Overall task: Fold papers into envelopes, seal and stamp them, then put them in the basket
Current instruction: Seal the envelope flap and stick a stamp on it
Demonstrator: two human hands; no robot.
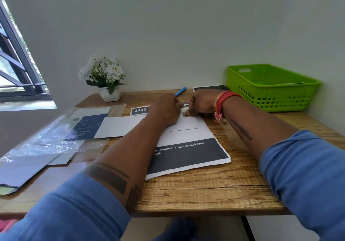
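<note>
Wooden table (205, 190): carrying everything, with a printed sheet (188, 153) lying at its middle.
Envelope (183, 124): white, lying flat on top of the printed sheet, partly hidden under both hands.
Left hand (166, 109): resting on the envelope with fingers curled; whether it is pinching anything cannot be told.
Right hand (200, 103): curling its fingers and pressing the thumb tip on the envelope's far edge.
Basket (270, 87): green, sitting right of the envelope at the table's far right corner.
Pen (180, 91): blue, lying just beyond the hands.
Flower pot (109, 96): standing far left of the envelope.
Plastic wrappers (56, 138): lying left of the envelope.
</note>
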